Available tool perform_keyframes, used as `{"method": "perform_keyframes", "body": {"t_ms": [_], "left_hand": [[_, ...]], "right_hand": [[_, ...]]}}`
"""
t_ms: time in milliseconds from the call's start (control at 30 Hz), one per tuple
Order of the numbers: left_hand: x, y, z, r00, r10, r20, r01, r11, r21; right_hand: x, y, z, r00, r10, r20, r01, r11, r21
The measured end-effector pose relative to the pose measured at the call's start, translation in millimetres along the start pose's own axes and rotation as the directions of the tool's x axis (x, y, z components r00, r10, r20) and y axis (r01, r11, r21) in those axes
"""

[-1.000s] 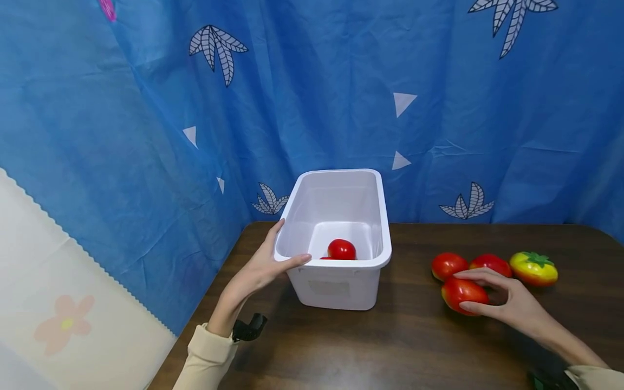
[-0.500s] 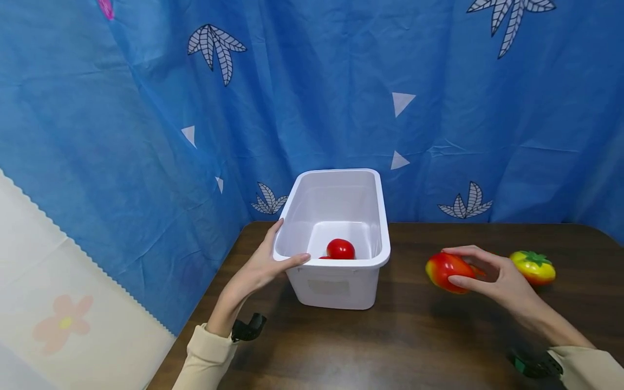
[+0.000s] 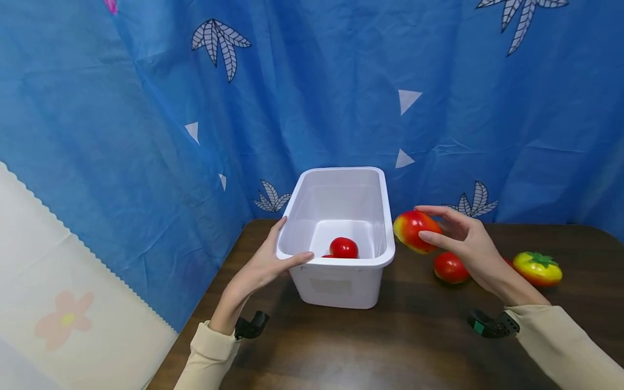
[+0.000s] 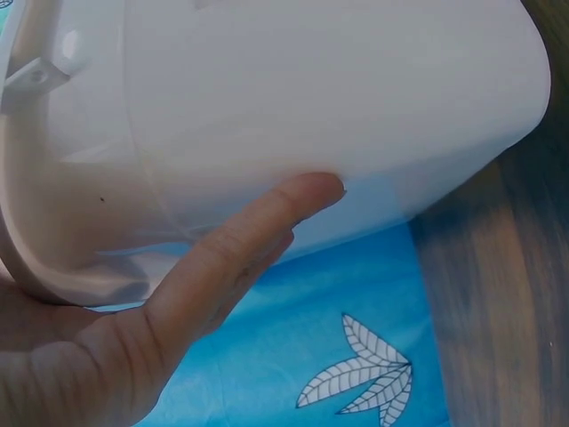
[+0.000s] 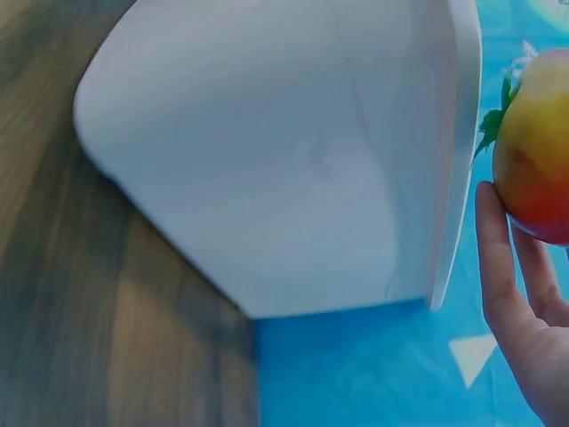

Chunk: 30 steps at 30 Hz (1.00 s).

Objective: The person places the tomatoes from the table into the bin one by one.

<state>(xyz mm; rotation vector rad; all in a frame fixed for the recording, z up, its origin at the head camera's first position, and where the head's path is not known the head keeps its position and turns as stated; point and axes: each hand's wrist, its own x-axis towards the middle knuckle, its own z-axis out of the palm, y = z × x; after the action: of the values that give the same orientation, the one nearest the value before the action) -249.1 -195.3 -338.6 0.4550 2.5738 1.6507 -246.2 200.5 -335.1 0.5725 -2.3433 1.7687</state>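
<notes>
While the left hand (image 3: 263, 265) grips the near-left corner of the white bin (image 3: 361, 284), the right hand (image 3: 470, 244) pinches a red-yellow tomato (image 3: 413, 230) just right of the bin, long axis roughly toward it.

The bin's rim (image 3: 348, 262) mostly hides one red fruit (image 3: 328, 256), the right wrist (image 3: 507, 280) a second fruit (image 3: 509, 262).

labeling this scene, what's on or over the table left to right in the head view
Left hand, bin, held fruit, red fruit, mostly hidden red fruit, yellow-red fruit
</notes>
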Motion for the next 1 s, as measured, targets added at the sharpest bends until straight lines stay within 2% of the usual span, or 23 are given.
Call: {"method": "perform_keyframes", "body": {"t_ms": [300, 567, 833, 1000], "left_hand": [[-1.8, -0.9, 0.3, 1.000, -0.019, -0.005, 0.019, 1.000, 0.000], [-2.2, 0.0, -2.3, 0.999, -0.031, -0.017, 0.032, 0.999, 0.009], [-1.6, -0.5, 0.0, 0.997, -0.070, -0.041, 0.071, 0.997, 0.020], [0.3, 0.4, 1.2, 0.998, -0.057, -0.033, 0.058, 0.998, 0.012]], "right_hand": [[32.8, -23, 17, 0.999, 0.006, 0.049, -0.009, 0.999, 0.046], [66.9, -45, 28, 0.994, -0.026, 0.103, 0.014, 0.993, 0.115], [92.3, -53, 46, 0.990, -0.024, 0.137, 0.007, 0.992, 0.122], [108.3, -57, 55, 0.990, -0.052, 0.132, 0.031, 0.987, 0.157]]}}
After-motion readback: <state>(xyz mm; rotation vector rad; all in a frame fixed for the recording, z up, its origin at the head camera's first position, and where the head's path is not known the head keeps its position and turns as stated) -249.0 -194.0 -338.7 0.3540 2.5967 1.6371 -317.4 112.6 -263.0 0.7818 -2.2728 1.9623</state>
